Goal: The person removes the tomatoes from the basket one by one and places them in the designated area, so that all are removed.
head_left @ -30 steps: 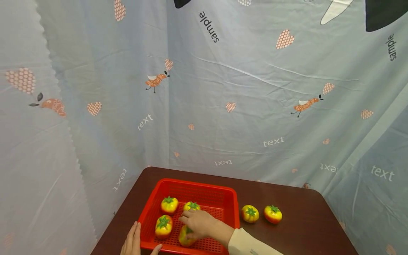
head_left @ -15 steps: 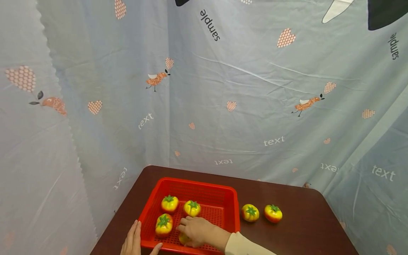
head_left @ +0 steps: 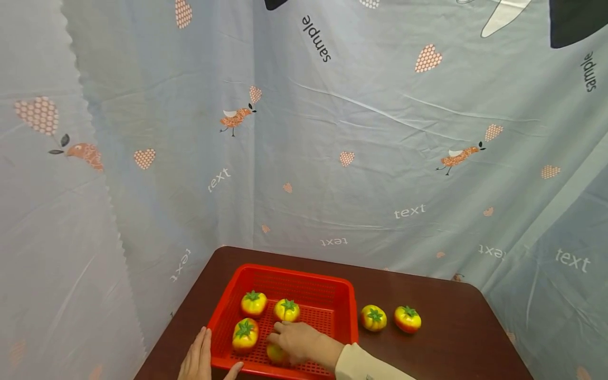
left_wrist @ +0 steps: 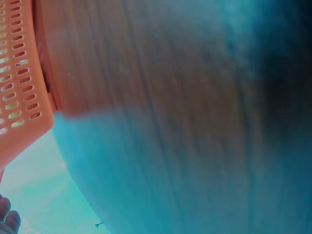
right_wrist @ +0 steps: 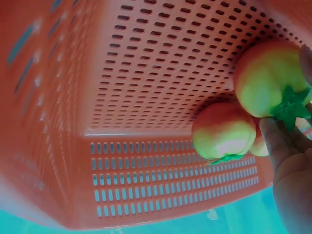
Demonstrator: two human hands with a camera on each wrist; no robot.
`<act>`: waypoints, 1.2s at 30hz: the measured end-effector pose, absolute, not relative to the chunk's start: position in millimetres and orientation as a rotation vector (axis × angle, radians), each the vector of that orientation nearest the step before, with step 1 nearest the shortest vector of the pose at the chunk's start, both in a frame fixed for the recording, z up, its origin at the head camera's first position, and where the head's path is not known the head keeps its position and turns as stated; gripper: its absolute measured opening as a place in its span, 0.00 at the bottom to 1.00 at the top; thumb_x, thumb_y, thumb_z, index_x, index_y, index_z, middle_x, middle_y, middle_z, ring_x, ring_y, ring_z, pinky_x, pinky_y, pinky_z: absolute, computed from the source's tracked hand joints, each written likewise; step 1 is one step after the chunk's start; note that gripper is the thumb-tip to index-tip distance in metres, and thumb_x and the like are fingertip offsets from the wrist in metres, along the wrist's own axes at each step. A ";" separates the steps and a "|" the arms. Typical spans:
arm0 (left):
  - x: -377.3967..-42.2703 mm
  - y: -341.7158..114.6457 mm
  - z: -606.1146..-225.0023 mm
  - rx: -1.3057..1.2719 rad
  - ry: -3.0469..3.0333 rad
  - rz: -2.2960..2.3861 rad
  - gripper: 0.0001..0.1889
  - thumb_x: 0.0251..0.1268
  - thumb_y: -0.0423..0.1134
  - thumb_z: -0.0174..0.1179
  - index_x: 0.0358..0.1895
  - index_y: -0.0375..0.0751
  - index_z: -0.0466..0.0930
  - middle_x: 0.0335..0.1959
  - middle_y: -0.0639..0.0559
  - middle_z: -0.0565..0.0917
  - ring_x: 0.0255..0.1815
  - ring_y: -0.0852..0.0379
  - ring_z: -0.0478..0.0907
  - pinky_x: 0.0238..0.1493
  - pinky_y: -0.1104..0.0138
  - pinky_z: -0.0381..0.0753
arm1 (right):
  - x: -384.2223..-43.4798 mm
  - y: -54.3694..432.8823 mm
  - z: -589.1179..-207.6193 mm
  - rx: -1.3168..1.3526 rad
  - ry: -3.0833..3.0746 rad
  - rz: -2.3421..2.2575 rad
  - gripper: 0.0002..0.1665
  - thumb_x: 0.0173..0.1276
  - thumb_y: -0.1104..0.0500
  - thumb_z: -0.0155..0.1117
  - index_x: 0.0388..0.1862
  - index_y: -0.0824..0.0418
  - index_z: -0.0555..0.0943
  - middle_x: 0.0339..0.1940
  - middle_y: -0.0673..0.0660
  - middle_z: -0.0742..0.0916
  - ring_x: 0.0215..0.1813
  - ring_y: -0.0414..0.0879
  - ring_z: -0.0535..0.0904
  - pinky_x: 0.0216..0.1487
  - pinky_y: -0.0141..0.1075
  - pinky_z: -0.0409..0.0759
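My right hand (head_left: 298, 340) grasps a yellow-red fruit (head_left: 276, 355) inside the red basket (head_left: 345, 301), near its front; my left hand (head_left: 196, 361), fingers straight, rests at the rim. A light, even pinch should avoid jostling the left neighbour (head_left: 245, 335).

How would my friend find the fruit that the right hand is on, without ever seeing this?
On the brown table, find the big red basket. Inside, by its near edge, one yellow-and-red fruit sits under the right hand. In the head view, it's the only one whose green leaves the hand hides; the other fruits show theirs.
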State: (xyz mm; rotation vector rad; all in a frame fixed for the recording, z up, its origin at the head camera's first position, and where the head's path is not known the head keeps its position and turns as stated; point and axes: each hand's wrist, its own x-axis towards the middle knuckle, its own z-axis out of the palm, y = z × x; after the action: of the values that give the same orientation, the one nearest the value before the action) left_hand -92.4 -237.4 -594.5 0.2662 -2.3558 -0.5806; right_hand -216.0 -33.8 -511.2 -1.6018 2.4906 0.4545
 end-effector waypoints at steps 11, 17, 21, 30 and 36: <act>-92.7 -236.1 -594.0 0.262 -2.355 -0.588 0.63 0.27 0.63 0.80 0.71 0.33 0.62 0.65 0.33 0.70 0.59 0.37 0.71 0.50 0.39 0.75 | -220.1 -34.6 -515.4 -1.579 2.535 0.484 0.37 0.60 0.49 0.73 0.68 0.41 0.70 0.54 0.43 0.78 0.54 0.36 0.78 0.40 0.26 0.80; -94.0 -235.5 -593.0 0.267 -2.361 -0.578 0.63 0.28 0.63 0.80 0.71 0.33 0.62 0.65 0.33 0.70 0.59 0.37 0.72 0.50 0.38 0.75 | -220.4 -35.4 -515.5 -1.580 2.537 0.490 0.35 0.63 0.47 0.71 0.68 0.40 0.70 0.55 0.43 0.78 0.54 0.35 0.78 0.41 0.27 0.81; -93.9 -235.1 -591.8 0.272 -2.365 -0.570 0.63 0.27 0.63 0.80 0.71 0.33 0.62 0.65 0.33 0.70 0.59 0.36 0.72 0.50 0.37 0.75 | -220.9 -35.9 -515.2 -1.586 2.532 0.498 0.33 0.64 0.46 0.69 0.67 0.40 0.70 0.57 0.43 0.78 0.55 0.35 0.78 0.42 0.26 0.81; -92.0 -235.3 -593.1 0.274 -2.354 -0.572 0.64 0.26 0.64 0.80 0.71 0.33 0.62 0.65 0.34 0.70 0.59 0.37 0.72 0.50 0.39 0.75 | -220.5 -35.4 -515.1 -1.630 2.510 0.501 0.30 0.66 0.46 0.67 0.66 0.42 0.71 0.55 0.43 0.78 0.53 0.34 0.78 0.39 0.25 0.80; -91.6 -236.7 -595.8 0.263 -2.328 -0.581 0.63 0.26 0.62 0.80 0.71 0.33 0.63 0.65 0.33 0.71 0.58 0.37 0.73 0.50 0.40 0.75 | -221.0 -33.4 -511.0 -1.652 2.560 0.463 0.31 0.65 0.45 0.68 0.66 0.42 0.72 0.55 0.43 0.79 0.53 0.35 0.79 0.41 0.25 0.80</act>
State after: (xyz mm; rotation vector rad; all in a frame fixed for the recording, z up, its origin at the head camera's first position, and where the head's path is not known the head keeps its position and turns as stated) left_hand -91.6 -236.7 -595.8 0.2632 -2.3275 -0.5809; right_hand -221.0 -33.4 -511.0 -1.6520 2.5600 0.4625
